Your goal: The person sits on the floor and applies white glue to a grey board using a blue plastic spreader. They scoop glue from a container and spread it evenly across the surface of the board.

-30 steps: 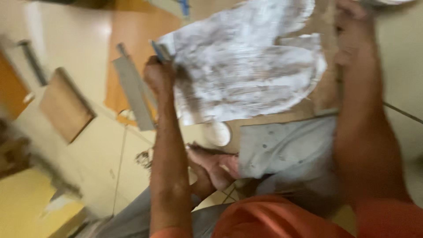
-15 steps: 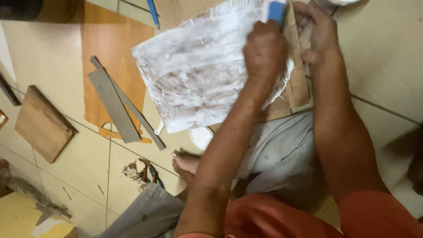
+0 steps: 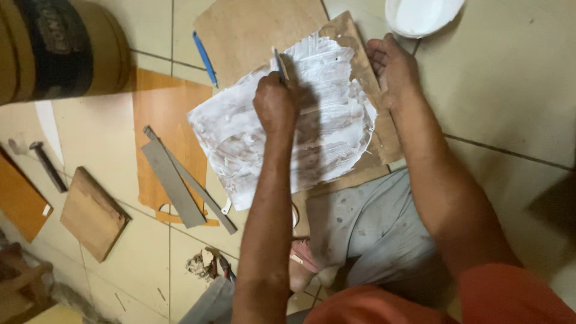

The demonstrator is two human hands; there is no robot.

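1. While reading the head view, judge the step as spreading white paste (image 3: 324, 132) over the thin brown board (image 3: 385, 139). Hold the spreader (image 3: 279, 65) at a low tilt, pull long overlapping strokes, and carry paste toward the streaky, thinner patch at the lower left.
2. Probably best to press firmly with the right hand (image 3: 393, 66), which lies flat and open on the board's bare far edge and grips nothing, so as to stop the board sliding on the floor tiles (image 3: 510, 90).
3. Note the left hand (image 3: 275, 105): curled into a tight fist around the spreader's handle, with only the narrow blade showing above the knuckles.
4. Find the board directly under both hands, lying partly on a larger brown sheet (image 3: 252, 30). Expect contact with the blade near its upper middle and with the right fingers (image 3: 379, 53) near its upper right corner.
5. Mind the white bowl (image 3: 420, 15) just beyond the right fingertips. Leave the blue pen (image 3: 204, 57) and the grey metal strips (image 3: 174, 183), both well apart to the left.
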